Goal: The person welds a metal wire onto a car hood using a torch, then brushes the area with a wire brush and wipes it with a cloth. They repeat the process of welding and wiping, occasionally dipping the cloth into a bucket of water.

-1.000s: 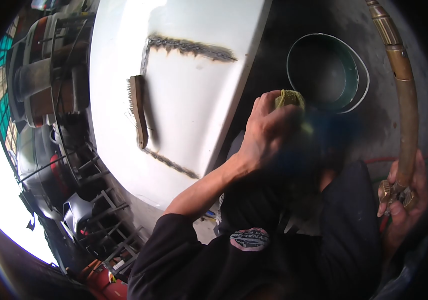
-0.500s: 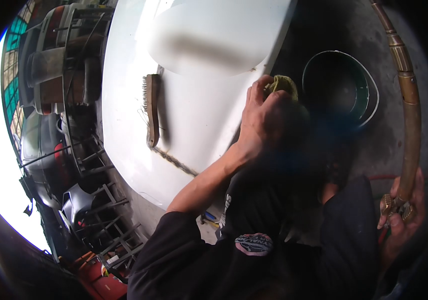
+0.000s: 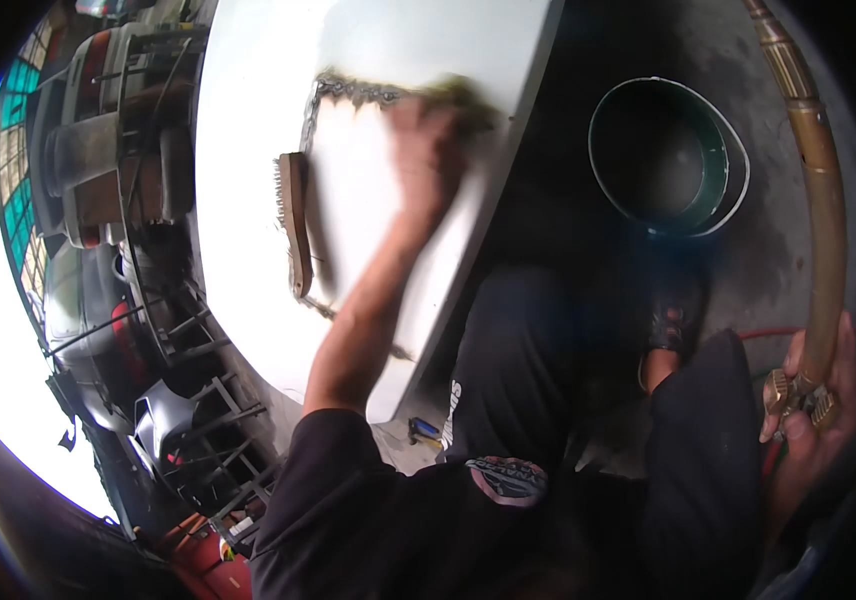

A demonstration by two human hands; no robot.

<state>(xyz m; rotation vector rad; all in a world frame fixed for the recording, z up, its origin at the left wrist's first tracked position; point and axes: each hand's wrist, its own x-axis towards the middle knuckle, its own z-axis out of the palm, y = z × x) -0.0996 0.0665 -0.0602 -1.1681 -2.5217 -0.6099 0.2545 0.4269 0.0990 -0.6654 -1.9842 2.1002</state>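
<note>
My left hand (image 3: 426,140) is blurred with motion and holds a yellowish cloth (image 3: 453,92) against the white metal panel (image 3: 258,90), on the dark weld seam (image 3: 358,92) near the panel's far edge. A wooden wire brush (image 3: 294,222) lies loose on the panel, to the left of my forearm. My right hand (image 3: 810,400) is at the lower right, gripping the brass welding torch (image 3: 820,190) at its valve end, with the torch neck running up to the top edge of the view.
A round green bucket (image 3: 670,155) stands on the grey concrete floor (image 3: 778,250) right of the panel. My dark trousers and a sandalled foot (image 3: 666,330) are below it. Metal racks, car parts (image 3: 168,420) and a red cylinder (image 3: 218,570) crowd the left side.
My left hand has swept with the cloth from the panel's right edge up and left onto the weld seam. The right hand stayed put on the torch.
</note>
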